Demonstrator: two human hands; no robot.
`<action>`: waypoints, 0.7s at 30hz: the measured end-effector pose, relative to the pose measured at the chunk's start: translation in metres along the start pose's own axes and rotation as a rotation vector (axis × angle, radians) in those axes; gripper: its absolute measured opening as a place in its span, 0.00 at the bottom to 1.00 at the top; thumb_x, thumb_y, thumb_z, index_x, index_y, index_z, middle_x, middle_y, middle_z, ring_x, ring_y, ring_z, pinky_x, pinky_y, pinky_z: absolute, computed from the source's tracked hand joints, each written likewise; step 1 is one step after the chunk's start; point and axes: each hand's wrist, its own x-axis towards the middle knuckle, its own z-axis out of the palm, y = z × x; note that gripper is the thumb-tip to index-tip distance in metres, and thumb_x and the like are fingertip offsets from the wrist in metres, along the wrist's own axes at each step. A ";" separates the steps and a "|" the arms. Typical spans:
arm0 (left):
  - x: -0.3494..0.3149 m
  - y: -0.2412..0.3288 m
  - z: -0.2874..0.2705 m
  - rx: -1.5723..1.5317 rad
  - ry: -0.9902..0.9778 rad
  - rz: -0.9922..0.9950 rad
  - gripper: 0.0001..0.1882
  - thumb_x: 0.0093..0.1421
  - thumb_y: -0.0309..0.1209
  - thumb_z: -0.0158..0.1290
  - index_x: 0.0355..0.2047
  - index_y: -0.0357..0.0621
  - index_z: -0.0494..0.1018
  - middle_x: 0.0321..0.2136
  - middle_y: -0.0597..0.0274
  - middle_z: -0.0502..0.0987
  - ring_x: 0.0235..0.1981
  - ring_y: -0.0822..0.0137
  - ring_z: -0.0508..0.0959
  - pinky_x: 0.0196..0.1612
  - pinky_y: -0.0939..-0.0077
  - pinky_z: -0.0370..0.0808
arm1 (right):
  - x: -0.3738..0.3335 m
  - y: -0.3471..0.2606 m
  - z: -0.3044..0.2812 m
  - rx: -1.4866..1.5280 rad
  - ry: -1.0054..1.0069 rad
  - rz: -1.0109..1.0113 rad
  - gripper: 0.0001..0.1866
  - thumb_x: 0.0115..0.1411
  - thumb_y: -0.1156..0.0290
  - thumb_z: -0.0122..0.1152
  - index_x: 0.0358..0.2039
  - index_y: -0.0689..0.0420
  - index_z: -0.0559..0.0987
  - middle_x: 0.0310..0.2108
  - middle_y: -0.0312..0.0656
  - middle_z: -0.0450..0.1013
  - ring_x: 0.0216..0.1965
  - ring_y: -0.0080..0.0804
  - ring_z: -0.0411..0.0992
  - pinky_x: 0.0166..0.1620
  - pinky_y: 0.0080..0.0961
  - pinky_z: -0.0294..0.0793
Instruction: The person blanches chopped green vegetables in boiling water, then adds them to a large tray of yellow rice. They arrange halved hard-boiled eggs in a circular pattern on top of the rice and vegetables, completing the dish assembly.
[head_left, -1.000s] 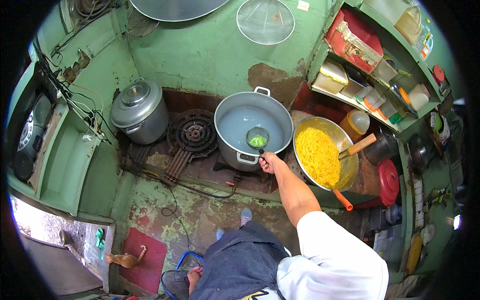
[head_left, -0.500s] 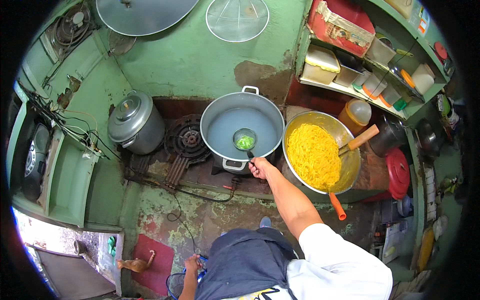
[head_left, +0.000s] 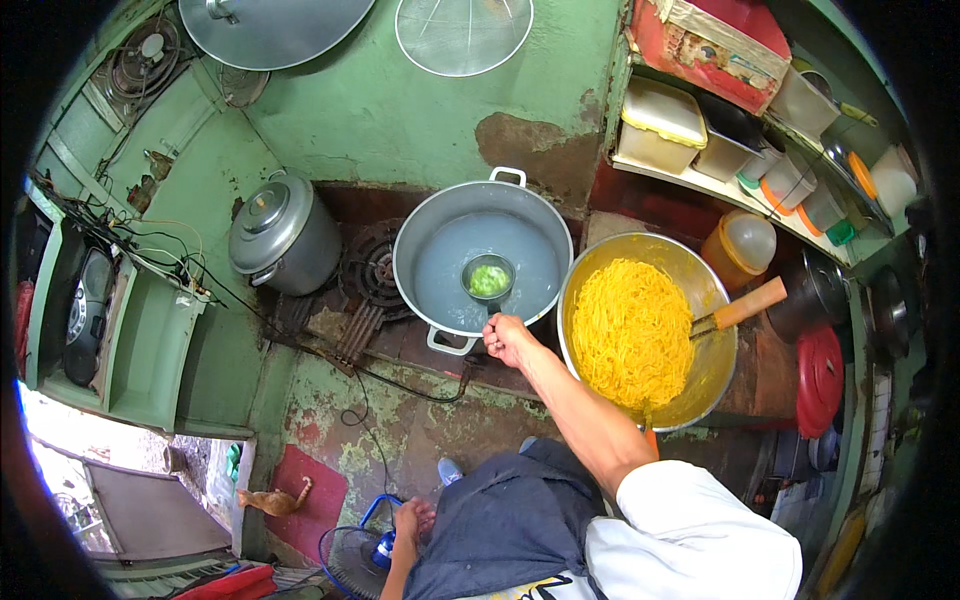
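My right hand is closed round the dark handle of a small round strainer. Light green chopped pieces lie in its bowl, which is over or just in the cloudy water of a large two-handled metal pot. Whether the bowl touches the water is hard to tell. Low at my left side hangs my left hand, open and holding nothing, near a blue-and-black fan. Right of the pot, a wide metal bowl holds yellow noodles.
A wooden-handled utensil rests in the bowl. Left of the pot are a gas burner and a lidded pot. A hose runs below the stove. Shelves hold containers at right. A cat lies by a red mat.
The strainer with the green pieces has shifted a little within the pot, and the water shows ripples. My left hand has swung slightly forward and its fingers show more. The view has turned slightly.
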 end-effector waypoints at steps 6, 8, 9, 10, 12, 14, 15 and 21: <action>-0.023 -0.060 -0.018 -0.158 -0.155 0.209 0.13 0.62 0.39 0.46 0.37 0.43 0.72 0.29 0.62 0.77 0.25 0.67 0.76 0.27 0.72 0.72 | 0.017 0.005 -0.012 -0.058 0.032 0.099 0.08 0.61 0.68 0.43 0.25 0.55 0.65 0.17 0.34 0.62 0.13 0.19 0.56 0.15 0.17 0.51; -0.020 -0.076 -0.035 -0.165 -0.340 0.359 0.13 0.61 0.38 0.46 0.34 0.42 0.74 0.26 0.63 0.76 0.24 0.68 0.75 0.27 0.74 0.71 | 0.023 0.005 -0.016 -0.054 0.008 0.097 0.09 0.60 0.67 0.43 0.25 0.55 0.65 0.17 0.33 0.62 0.13 0.19 0.56 0.15 0.17 0.50; -0.016 -0.092 -0.033 0.315 -0.096 0.530 0.13 0.61 0.37 0.46 0.33 0.40 0.75 0.26 0.62 0.77 0.26 0.68 0.75 0.29 0.75 0.71 | 0.026 0.006 -0.018 -0.063 0.001 0.087 0.09 0.60 0.67 0.43 0.24 0.55 0.65 0.17 0.33 0.61 0.13 0.19 0.55 0.15 0.17 0.50; -0.012 -0.106 -0.034 0.879 0.215 0.750 0.13 0.61 0.35 0.46 0.32 0.39 0.75 0.27 0.61 0.78 0.27 0.67 0.76 0.31 0.75 0.71 | 0.027 0.007 -0.022 -0.082 0.008 0.116 0.09 0.60 0.67 0.44 0.24 0.55 0.65 0.17 0.33 0.61 0.12 0.19 0.55 0.15 0.17 0.50; 0.004 -0.114 -0.044 0.412 0.065 0.145 0.14 0.60 0.35 0.46 0.34 0.37 0.75 0.30 0.58 0.79 0.32 0.64 0.77 0.36 0.74 0.71 | 0.029 0.011 -0.027 -0.069 0.005 0.122 0.10 0.60 0.67 0.43 0.23 0.54 0.65 0.16 0.32 0.61 0.13 0.18 0.55 0.15 0.17 0.50; 0.019 -0.109 -0.052 0.325 0.049 -0.037 0.15 0.60 0.36 0.46 0.35 0.36 0.75 0.31 0.58 0.79 0.33 0.63 0.78 0.38 0.73 0.72 | 0.028 0.016 -0.031 -0.019 0.022 0.140 0.10 0.60 0.67 0.43 0.22 0.54 0.65 0.16 0.32 0.60 0.13 0.18 0.55 0.15 0.17 0.51; 0.024 -0.103 -0.058 0.381 0.056 -0.030 0.16 0.59 0.37 0.46 0.35 0.36 0.75 0.31 0.59 0.79 0.33 0.63 0.77 0.38 0.73 0.72 | 0.028 0.018 -0.032 -0.069 0.038 0.135 0.10 0.60 0.67 0.43 0.22 0.53 0.65 0.15 0.32 0.61 0.13 0.18 0.55 0.15 0.17 0.51; 0.068 -0.004 -0.061 0.594 -0.002 0.175 0.17 0.58 0.40 0.47 0.37 0.39 0.74 0.31 0.62 0.77 0.31 0.64 0.76 0.34 0.68 0.72 | 0.022 0.031 -0.023 -0.104 0.086 0.107 0.09 0.61 0.67 0.41 0.24 0.54 0.65 0.17 0.33 0.63 0.13 0.18 0.57 0.15 0.17 0.53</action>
